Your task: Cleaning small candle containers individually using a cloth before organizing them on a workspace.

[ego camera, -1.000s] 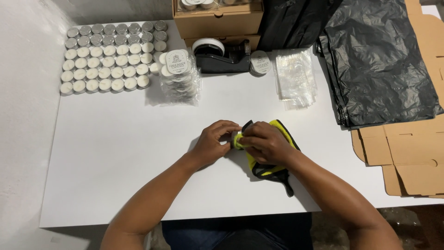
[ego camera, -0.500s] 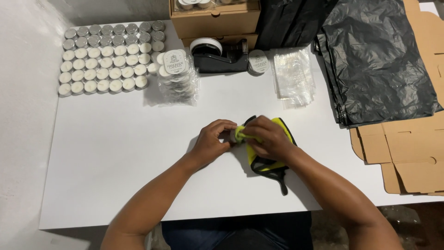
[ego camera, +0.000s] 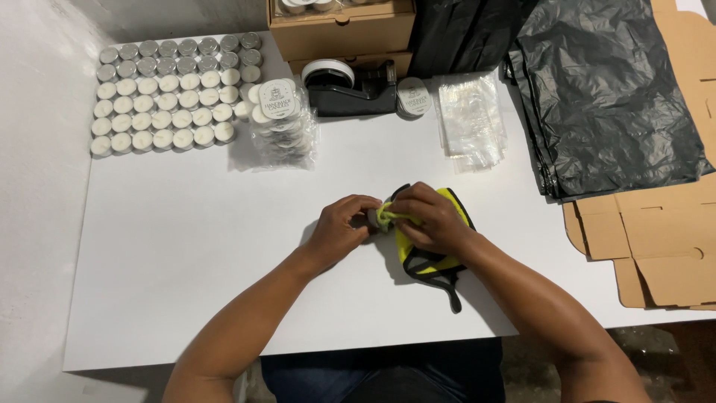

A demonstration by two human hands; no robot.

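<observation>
At frame centre, the left hand (ego camera: pixel 339 227) pinches a small tealight (ego camera: pixel 372 218) while the right hand (ego camera: pixel 429 216) presses a yellow cloth (ego camera: pixel 426 246) on it, seemingly wiping; turning it needs steady grip.

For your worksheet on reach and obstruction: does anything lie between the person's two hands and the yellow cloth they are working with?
Nothing visible does. The left hand and right hand are both already on the yellow cloth, fingers pinching its bunched end on the white table. The tea lights and tape dispenser sit apart at the table's far side.
</observation>
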